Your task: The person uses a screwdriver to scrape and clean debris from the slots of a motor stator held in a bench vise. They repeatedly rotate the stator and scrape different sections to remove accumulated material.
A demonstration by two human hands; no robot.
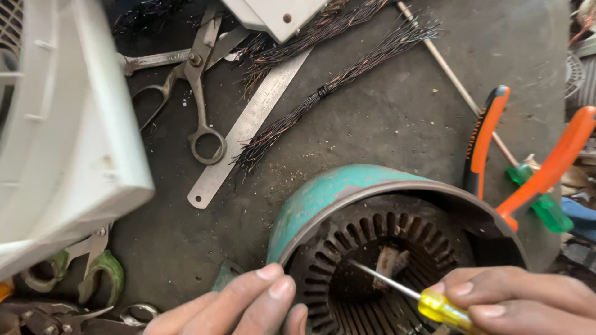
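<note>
Two hands work low in the frame over a round motor stator in a teal-painted metal shell (323,192), which lies on its side on the dark, gritty concrete floor (385,118), open end toward the camera. Its core is a ring of dark slotted steel laminations, empty of wire as far as can be seen. It looks heavy and rigid, with thin, hard slot edges; the smooth outer shell or rim seems the safest place to take hold.

Beside it at left sits a white plastic housing (68,136), scuffed and boxy. Bundles of dark stripped copper wire (323,93), stiff and frayed, lie above, next to a flat steel ruler (248,127) and worn metal scissors (195,80). Orange-handled pliers (534,167) rest behind the shell.

The left hand (248,304) presses its fingertips on the shell's rim, fingers loosely curved, gripping nothing. The right hand (515,298) is closed around a yellow-handled screwdriver (434,304), its thin shaft reaching into the bore.
</note>
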